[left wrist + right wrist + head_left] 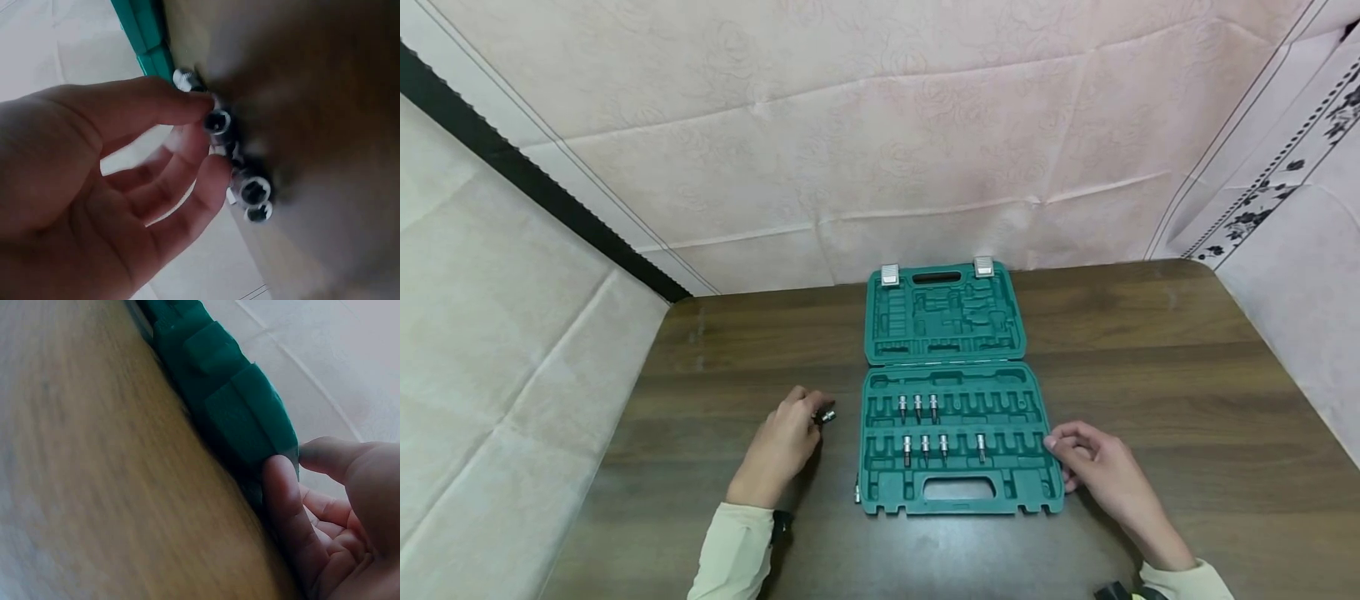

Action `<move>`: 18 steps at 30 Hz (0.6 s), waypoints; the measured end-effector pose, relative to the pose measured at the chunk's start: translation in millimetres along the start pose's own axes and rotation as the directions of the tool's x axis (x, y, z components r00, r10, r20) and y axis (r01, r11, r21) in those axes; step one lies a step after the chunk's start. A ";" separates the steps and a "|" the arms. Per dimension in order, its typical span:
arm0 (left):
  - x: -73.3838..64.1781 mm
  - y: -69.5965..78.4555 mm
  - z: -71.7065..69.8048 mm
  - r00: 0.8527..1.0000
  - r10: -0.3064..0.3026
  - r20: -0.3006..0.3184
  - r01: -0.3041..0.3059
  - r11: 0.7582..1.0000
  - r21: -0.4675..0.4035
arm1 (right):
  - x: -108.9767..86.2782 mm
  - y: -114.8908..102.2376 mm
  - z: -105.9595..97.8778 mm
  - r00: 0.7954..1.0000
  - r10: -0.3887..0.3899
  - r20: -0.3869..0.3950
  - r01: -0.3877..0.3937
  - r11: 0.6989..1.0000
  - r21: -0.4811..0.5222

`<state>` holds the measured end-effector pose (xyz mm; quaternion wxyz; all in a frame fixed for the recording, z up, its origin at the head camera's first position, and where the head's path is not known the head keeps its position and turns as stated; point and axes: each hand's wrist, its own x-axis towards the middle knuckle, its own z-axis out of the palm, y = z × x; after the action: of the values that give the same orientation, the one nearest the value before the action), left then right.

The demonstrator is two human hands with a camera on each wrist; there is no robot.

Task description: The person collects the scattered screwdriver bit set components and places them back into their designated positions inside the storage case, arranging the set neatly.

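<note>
A green tool case lies open on the brown wooden table, its lid flat behind it. Several silver bit sockets stand in its two rows of slots. My left hand rests on the table left of the case, and its thumb and fingertips pinch a small cluster of silver sockets that lie on the wood. My right hand is at the case's right edge, with the thumb and a fingertip against the green plastic.
Pale cloth sheets hang behind and beside the table, with a black strip at the left. The case lid has two silver latches at its far edge. Bare wood stretches right of the case.
</note>
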<state>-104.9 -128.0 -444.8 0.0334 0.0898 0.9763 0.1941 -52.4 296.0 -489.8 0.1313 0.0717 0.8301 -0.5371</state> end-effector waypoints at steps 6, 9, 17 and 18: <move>-1.5 -0.1 -2.8 0.994 0.110 -0.012 -0.108 0.987 0.123 | 0.1 0.3 1.0 1.000 -0.005 -0.001 0.005 1.000 -0.004; -0.8 0.4 -0.8 0.991 0.134 -0.021 -0.128 0.975 0.184 | -0.1 -0.1 1.6 1.000 -0.007 -0.005 0.007 1.000 -0.011; 2.6 4.6 7.5 0.986 0.159 -0.042 -0.140 0.947 0.290 | 0.3 0.3 0.5 1.000 0.007 0.000 -0.007 1.000 -0.026; 3.0 5.4 7.8 0.986 0.162 -0.039 -0.144 0.947 0.287 | 0.5 0.2 0.4 1.000 0.010 0.000 -0.010 1.000 -0.028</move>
<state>-106.1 -119.6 -450.1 -0.0253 0.1631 0.9846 0.0573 -52.8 295.7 -490.3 0.1351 0.0737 0.8371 -0.5249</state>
